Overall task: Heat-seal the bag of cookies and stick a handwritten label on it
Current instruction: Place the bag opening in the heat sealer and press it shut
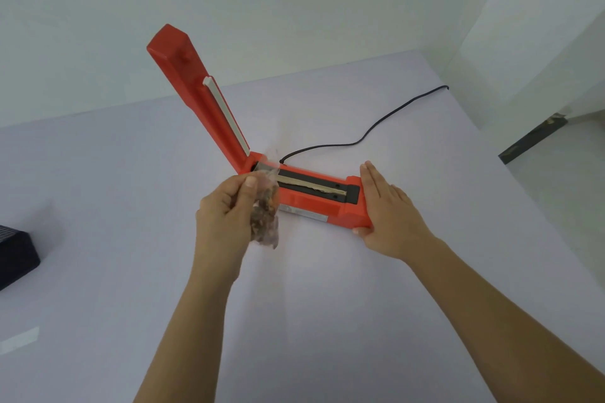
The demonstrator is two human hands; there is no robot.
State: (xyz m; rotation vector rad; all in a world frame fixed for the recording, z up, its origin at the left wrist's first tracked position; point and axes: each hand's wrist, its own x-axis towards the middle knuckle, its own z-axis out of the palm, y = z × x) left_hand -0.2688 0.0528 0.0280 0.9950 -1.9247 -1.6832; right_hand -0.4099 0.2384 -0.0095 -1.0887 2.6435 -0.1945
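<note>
The left hand (226, 206) pinches the bag (265, 206) at the open sealer's (314, 193) hinge end, apparently over the strip; the right hand (386, 209) lies flat, fingers spread, against the other end.

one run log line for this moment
left hand: holds cookie bag at sealer hinge end | right hand: flat against sealer's far end | lid: raised | seal: not done

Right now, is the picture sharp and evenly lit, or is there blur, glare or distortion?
Head view: soft, even light, no glare; wide-angle bending at the table edges; the sealer is fairly sharp; the bag of cookies in the left hand looks slightly blurred.
</note>
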